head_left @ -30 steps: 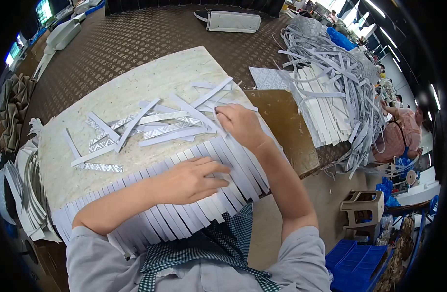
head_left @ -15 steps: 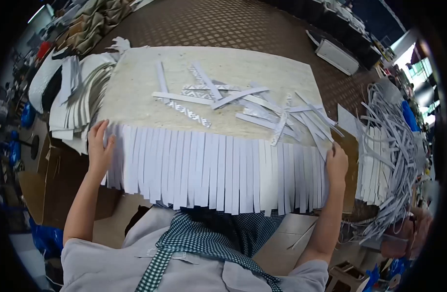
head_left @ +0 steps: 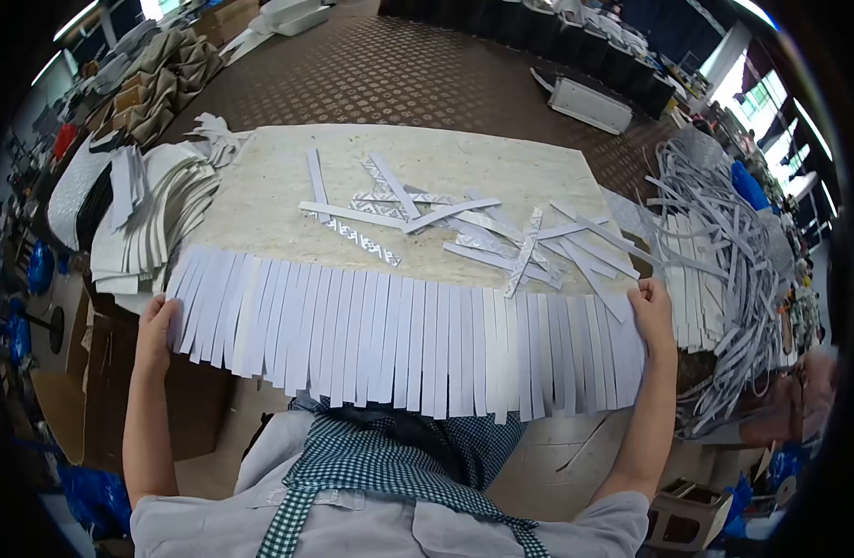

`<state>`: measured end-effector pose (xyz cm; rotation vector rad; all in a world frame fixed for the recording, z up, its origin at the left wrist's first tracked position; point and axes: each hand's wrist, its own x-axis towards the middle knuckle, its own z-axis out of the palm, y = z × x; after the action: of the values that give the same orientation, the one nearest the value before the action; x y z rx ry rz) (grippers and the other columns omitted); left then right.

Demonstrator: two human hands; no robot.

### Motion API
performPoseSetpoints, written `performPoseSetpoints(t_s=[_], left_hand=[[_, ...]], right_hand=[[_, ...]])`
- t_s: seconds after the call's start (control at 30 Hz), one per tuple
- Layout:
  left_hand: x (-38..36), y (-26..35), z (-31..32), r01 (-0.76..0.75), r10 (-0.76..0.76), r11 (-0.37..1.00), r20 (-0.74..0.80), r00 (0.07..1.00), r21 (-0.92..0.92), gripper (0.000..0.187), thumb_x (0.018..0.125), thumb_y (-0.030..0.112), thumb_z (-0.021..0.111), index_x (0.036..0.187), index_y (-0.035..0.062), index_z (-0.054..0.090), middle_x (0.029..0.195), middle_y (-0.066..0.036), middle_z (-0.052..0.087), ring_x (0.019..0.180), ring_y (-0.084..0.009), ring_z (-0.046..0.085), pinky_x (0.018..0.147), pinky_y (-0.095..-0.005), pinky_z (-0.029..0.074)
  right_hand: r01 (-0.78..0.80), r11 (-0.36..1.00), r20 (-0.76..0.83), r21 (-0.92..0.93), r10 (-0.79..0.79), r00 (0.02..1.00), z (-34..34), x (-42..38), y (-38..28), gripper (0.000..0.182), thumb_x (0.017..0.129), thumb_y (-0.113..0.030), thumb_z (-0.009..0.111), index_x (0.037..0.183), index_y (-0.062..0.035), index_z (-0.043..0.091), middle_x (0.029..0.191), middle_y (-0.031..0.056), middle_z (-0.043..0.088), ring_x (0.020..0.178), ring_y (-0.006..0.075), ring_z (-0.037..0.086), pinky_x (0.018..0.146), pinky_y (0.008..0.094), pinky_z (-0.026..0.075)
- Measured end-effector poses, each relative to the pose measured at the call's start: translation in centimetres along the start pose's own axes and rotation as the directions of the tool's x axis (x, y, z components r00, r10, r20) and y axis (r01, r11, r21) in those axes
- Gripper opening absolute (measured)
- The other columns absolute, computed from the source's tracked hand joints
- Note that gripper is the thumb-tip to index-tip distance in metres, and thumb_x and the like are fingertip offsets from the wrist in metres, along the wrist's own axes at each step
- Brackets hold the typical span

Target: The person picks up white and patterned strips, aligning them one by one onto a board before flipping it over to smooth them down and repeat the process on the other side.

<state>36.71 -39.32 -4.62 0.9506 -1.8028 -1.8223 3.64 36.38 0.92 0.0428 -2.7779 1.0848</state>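
A long row of white strips lies side by side along the front edge of the pale board, its lower ends hanging over. My left hand is closed on the outermost strips at the row's left end, where the strips slant apart. At the right end, my right hand pinches the edge of the row with thumb and fingers. The undersides of both grips are hidden. Beyond the row, several loose strips, some plain and some patterned, lie crossed over one another on the board.
A stack of curved white pieces and a white glove lie at the left. On the right are a tangled heap of thin strips and a flat bundle. An open cardboard box stands below left.
My left hand has moved outward and down, and its fingers have closed at the row's end. The strips there have spread apart. My right hand stays at its end; the view has shifted.
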Motion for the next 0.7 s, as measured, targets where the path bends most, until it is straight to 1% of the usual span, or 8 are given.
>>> performPoseSetpoints(t_s=[0.13,0.23,0.3,0.4,0.47,0.57,0.67,0.7], left_hand=[[6.6,3.7,2.3,-0.12,0.097,0.987,0.2,0.975,0.107,0.032,0.094,0.015,0.064,0.122,0.0002,0.057,0.102,-0.004,0.065,0.09,-0.0105,0.06,0.084,-0.026,0.047],[12.2,4.3,8.2,-0.252,0.146,0.906,0.308,0.94,0.34,0.031,0.088,0.013,0.067,0.114,-0.002,0.061,0.1,-0.005,0.065,0.09,-0.0102,0.059,0.082,-0.0252,0.046],[15.1,5.9,14.7,-0.31,0.198,0.881,0.318,0.927,0.356,0.032,0.085,0.015,0.069,0.111,-0.0016,0.063,0.099,-0.006,0.065,0.086,-0.0107,0.059,0.078,-0.0255,0.047],[18.6,11.7,24.9,-0.274,0.18,0.926,0.332,0.926,0.261,0.043,0.089,0.036,0.074,0.115,0.0032,0.064,0.095,-0.002,0.065,0.074,-0.0122,0.06,0.069,-0.0266,0.049],[26.7,14.1,27.6,0.027,0.095,0.973,0.5,0.861,-0.231,0.067,0.087,0.058,0.072,0.127,0.0062,0.059,0.109,-0.007,0.065,0.092,-0.0184,0.063,0.074,-0.0388,0.053],[26.2,15.9,29.1,0.056,0.104,0.905,0.346,0.932,-0.422,0.088,0.086,0.065,0.068,0.144,0.0065,0.04,0.125,-0.014,0.058,0.107,-0.0254,0.062,0.088,-0.0427,0.054],[33.3,10.7,26.6,0.029,0.05,0.961,0.277,0.959,-0.274,0.091,0.088,0.067,0.063,0.151,0.0081,0.033,0.142,-0.014,0.048,0.124,-0.0279,0.053,0.102,-0.0479,0.045],[29.5,9.7,25.7,-0.006,0.039,0.987,0.202,0.979,-0.162,0.09,0.089,0.067,0.062,0.152,0.009,0.034,0.144,-0.012,0.047,0.126,-0.0262,0.051,0.101,-0.049,0.043]], right_hand=[[-0.133,0.985,-0.106,0.107,0.145,0.984,-1.7,-7.0,-1.1,0.017,0.089,-0.011,0.069,0.097,0.0026,0.063,0.076,-0.0036,0.055,0.069,0.0064,0.047,0.063,0.0235,0.04],[-0.16,0.968,-0.194,0.192,0.197,0.961,-4.0,-10.3,2.8,0.016,0.09,-0.01,0.069,0.099,0.0016,0.063,0.079,-0.0032,0.056,0.07,0.006,0.048,0.064,0.0228,0.04],[-0.184,0.928,-0.239,0.323,0.269,0.933,-4.5,-11.6,5.4,0.018,0.092,-0.011,0.068,0.105,0.0012,0.063,0.083,-0.0024,0.06,0.073,0.0056,0.051,0.067,0.0217,0.042],[-0.225,0.808,-0.236,0.544,0.404,0.884,-2.8,-12.6,9.0,0.022,0.094,-0.012,0.065,0.111,0.0024,0.064,0.095,0.0031,0.067,0.084,0.01,0.06,0.076,0.024,0.047],[-0.229,0.69,-0.182,0.687,0.468,0.865,-0.3,-14.2,5.4,0.023,0.095,-0.011,0.062,0.113,0.0028,0.063,0.099,0.0056,0.068,0.088,0.0123,0.061,0.079,0.0267,0.049],[-0.198,0.489,-0.096,0.849,0.512,0.854,4.7,-15.9,0.0,0.03,0.096,-0.011,0.056,0.122,0.005,0.058,0.107,0.0089,0.067,0.094,0.0169,0.064,0.086,0.0303,0.051],[-0.232,0.273,0.075,0.934,0.486,0.871,9.0,-16.4,-4.9,0.03,0.098,-0.01,0.05,0.124,0.0042,0.056,0.113,0.0116,0.066,0.099,0.021,0.065,0.089,0.0337,0.052],[-0.255,0.222,0.119,0.941,0.488,0.865,10.6,-16.4,-6.2,0.03,0.099,-0.01,0.048,0.124,0.0039,0.056,0.115,0.0124,0.066,0.101,0.0223,0.066,0.09,0.035,0.053]])
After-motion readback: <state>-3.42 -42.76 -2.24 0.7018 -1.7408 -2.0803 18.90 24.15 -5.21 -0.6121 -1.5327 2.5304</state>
